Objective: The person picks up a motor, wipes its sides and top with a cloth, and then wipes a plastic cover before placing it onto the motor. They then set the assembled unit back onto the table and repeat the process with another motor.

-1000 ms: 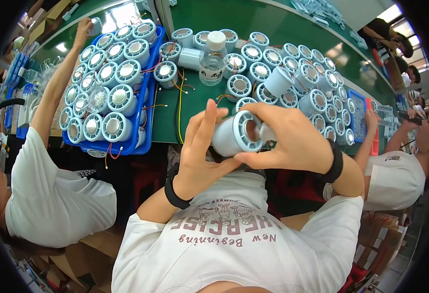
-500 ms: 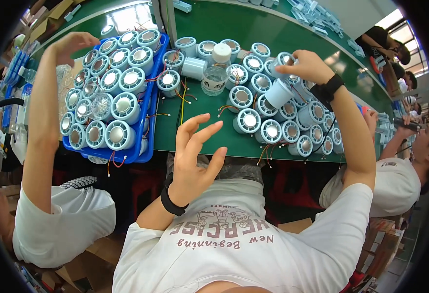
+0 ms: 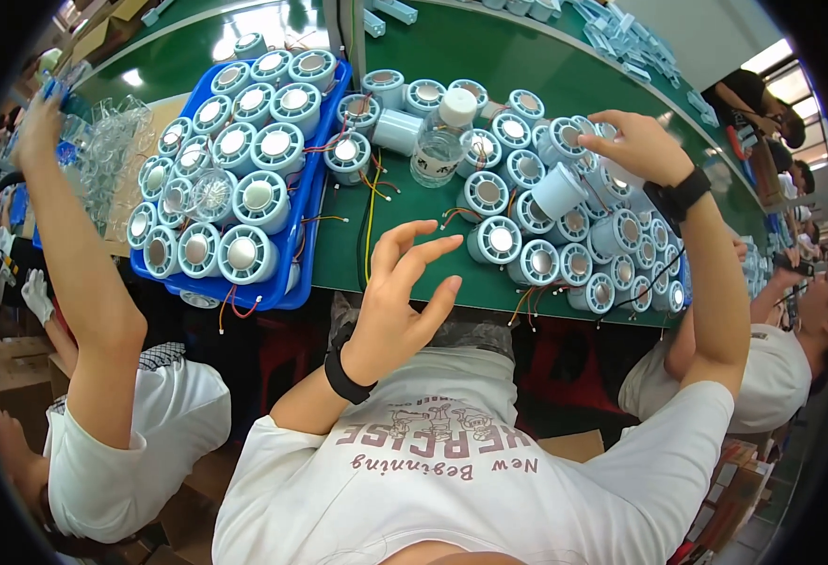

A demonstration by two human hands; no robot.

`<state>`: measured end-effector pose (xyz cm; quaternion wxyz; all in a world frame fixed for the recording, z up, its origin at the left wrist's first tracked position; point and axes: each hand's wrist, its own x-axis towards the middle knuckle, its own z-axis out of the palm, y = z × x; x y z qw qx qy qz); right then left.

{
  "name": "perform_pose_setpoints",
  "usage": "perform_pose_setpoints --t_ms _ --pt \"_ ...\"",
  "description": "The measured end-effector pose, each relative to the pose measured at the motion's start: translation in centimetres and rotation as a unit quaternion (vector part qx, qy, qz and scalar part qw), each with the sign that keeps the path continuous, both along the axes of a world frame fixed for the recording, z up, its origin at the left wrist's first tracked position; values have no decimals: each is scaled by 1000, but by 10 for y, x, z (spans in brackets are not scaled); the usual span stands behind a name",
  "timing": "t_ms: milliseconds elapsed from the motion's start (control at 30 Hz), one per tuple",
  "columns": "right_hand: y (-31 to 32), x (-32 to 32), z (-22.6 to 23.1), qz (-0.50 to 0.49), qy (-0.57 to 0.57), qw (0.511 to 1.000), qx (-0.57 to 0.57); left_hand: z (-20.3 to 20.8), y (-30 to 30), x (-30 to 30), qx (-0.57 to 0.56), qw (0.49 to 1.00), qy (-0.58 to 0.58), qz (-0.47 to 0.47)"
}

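Note:
My left hand [image 3: 400, 306] is raised over the table's near edge, fingers spread, holding nothing. My right hand [image 3: 645, 149] is above the pile at the right, thumb and forefinger apart. Just left of its fingertips sits a light-blue round motor [image 3: 567, 139] with a slotted rim. Below it, another motor [image 3: 559, 191] lies tilted on its side. Several more motors [image 3: 499, 240] crowd around, silver discs facing up and thin coloured wires trailing. Part of the pile is hidden behind my right hand and wrist.
A blue tray [image 3: 293, 294] filled with motors stands at the left. A clear bottle with a white cap [image 3: 436, 141] stands among the motors. A co-worker's hand [image 3: 39, 132] is by clear plastic pieces [image 3: 117, 141]. Light-blue plastic parts [image 3: 616, 38] lie at the far edge.
My right hand has drawn back to the right from the motor it was gripping, which now sits lower on the pile. The co-worker's hand has left the tray leftward. The view has shifted slightly.

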<state>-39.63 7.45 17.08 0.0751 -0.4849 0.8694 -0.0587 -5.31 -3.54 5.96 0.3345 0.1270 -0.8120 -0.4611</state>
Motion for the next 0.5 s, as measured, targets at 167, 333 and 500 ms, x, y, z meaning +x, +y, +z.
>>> perform_pose_setpoints --t_ms 167,333,500 --pt "-3 -6 29 76 85 992 -50 -3 -2 5 2 1000 3 8" --pt "-26 -1 80 100 85 991 -31 -13 -9 5 35 999 -24 5" --pt "-71 7 99 86 35 995 -41 -28 -14 -3 26 999 -41 -2"
